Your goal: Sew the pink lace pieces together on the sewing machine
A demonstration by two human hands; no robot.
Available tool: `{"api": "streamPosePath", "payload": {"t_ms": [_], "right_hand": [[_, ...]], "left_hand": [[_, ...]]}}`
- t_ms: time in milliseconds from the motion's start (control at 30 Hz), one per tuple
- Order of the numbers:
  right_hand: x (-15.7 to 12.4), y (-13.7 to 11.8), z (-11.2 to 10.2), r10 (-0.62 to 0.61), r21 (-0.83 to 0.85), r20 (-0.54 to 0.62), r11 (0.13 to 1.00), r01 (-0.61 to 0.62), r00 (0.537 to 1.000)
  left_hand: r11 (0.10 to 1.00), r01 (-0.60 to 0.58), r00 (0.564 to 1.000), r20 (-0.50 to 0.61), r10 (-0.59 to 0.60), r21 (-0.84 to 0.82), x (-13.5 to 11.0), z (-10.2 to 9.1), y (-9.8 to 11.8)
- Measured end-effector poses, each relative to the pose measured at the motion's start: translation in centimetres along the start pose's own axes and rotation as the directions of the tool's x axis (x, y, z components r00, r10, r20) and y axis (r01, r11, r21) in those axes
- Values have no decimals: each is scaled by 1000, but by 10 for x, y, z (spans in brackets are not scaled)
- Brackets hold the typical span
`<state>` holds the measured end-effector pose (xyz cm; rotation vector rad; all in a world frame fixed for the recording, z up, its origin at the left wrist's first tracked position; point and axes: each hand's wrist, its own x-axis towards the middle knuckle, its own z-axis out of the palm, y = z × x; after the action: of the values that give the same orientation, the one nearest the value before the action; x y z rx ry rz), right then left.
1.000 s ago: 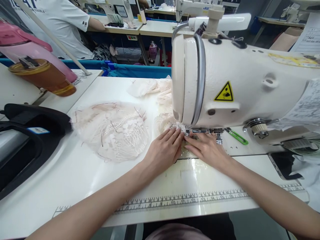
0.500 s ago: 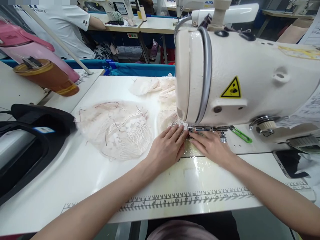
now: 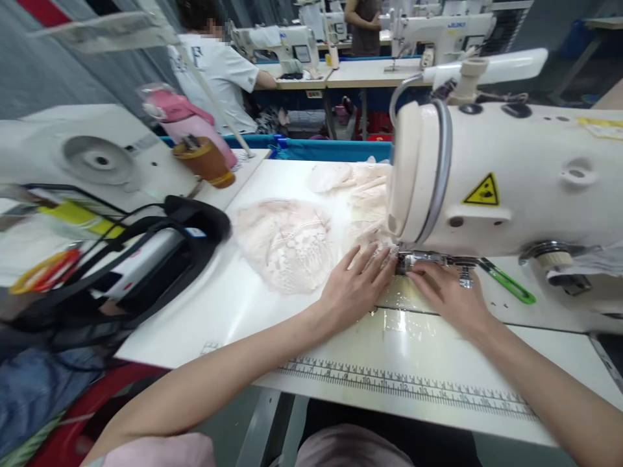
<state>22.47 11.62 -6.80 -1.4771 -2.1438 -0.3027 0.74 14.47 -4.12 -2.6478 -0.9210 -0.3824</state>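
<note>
Both my hands lie flat on the sewing table in front of the presser foot (image 3: 406, 261) of a white sewing machine (image 3: 511, 175). My left hand (image 3: 357, 285) rests with fingers stretched out on a small piece of pale lace (image 3: 363, 235) that runs under the machine head. My right hand (image 3: 445, 295) lies beside it, fingers extended toward the foot and pressing the fabric there. A round pile of cream lace pieces (image 3: 287, 241) sits just left of my left hand.
More lace (image 3: 341, 176) lies behind the machine. A black bag (image 3: 160, 253) and a pink bottle (image 3: 187, 123) stand at the left. A green-handled tool (image 3: 509, 284) lies under the machine arm. A ruler strip (image 3: 409, 387) runs along the table's front edge. A person in white sits at another machine behind.
The camera has swung to the left and up, so the bag and the neighbouring table show more. My hands stay at the presser foot; my left fingers have spread a little.
</note>
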Motion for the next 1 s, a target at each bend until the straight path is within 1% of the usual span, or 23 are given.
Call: {"api": "streamPosePath", "payload": {"t_ms": [67,167,200,233,300,333,400,433,467,500,567,600,633,733,767,800,833,867,900,933,967,1000], "right_hand": [[-1,2,0,-32,-7,-16,999,32,999],[1,4,-1,-93,-32,-72,995,91,993],[1,4,-1,-112,-41,-84,993,108,990],[2,4,-2,-129,-49,-92,991,124,987],[3,2,-3,-156,-56,-93,987,151,983],[4,2,-3,-160,-58,-98,986,155,982],[4,1,-3,-162,-58,-113,986,156,980],[4,1,-3,-166,-47,-115,986,161,980],[5,1,-3,-172,-31,-114,985,169,979],[5,1,-3,-183,-6,-108,983,183,977],[5,1,-2,-177,38,-104,983,182,979],[5,1,-2,-168,52,-91,984,173,982],[5,2,-1,-149,65,-88,986,154,985],[4,2,1,-77,93,-84,992,84,994],[3,2,2,-59,97,-78,993,66,995],[3,2,1,-44,96,-72,994,51,996],[3,1,1,-36,95,-71,995,43,997],[4,0,0,-39,98,-70,994,46,997],[4,0,-2,-52,108,-73,992,59,996],[5,-1,-3,-71,129,-71,989,80,995],[6,-1,-5,-97,161,-64,981,107,993],[6,-1,-6,-135,206,-49,968,142,990]], "left_hand": [[996,72,996,45,-75,58,-7,-9,-3],[953,249,959,98,-268,171,-30,-20,-10],[938,284,947,98,-307,199,-40,-22,-12],[935,286,948,84,-309,207,-50,-24,-13],[961,223,971,46,-233,164,-71,-28,-11],[978,176,983,24,-180,114,-80,-30,-7],[996,69,998,18,-68,-57,-93,-39,5],[985,3,1000,12,-1,-170,-96,-44,11],[954,-62,998,10,68,-292,-97,-50,18],[906,-116,992,-1,127,-407,-97,-54,24],[794,-166,982,-21,190,-585,-93,-60,32],[751,-165,981,-30,190,-639,-90,-61,34],[730,-144,986,-32,165,-669,-87,-60,36],[739,-25,999,14,46,-673,-77,-55,39],[741,-3,998,39,39,-672,-72,-53,40],[734,-9,996,55,63,-679,-67,-52,40],[718,-41,993,53,108,-695,-62,-52,39],[700,-78,989,35,146,-710,-55,-51,37],[691,-101,988,11,156,-716,-47,-49,34],[699,-100,991,-11,131,-708,-37,-46,28],[727,-52,998,-4,68,-685,-26,-41,21],[767,24,1000,27,-9,-642,-14,-34,12]]}}
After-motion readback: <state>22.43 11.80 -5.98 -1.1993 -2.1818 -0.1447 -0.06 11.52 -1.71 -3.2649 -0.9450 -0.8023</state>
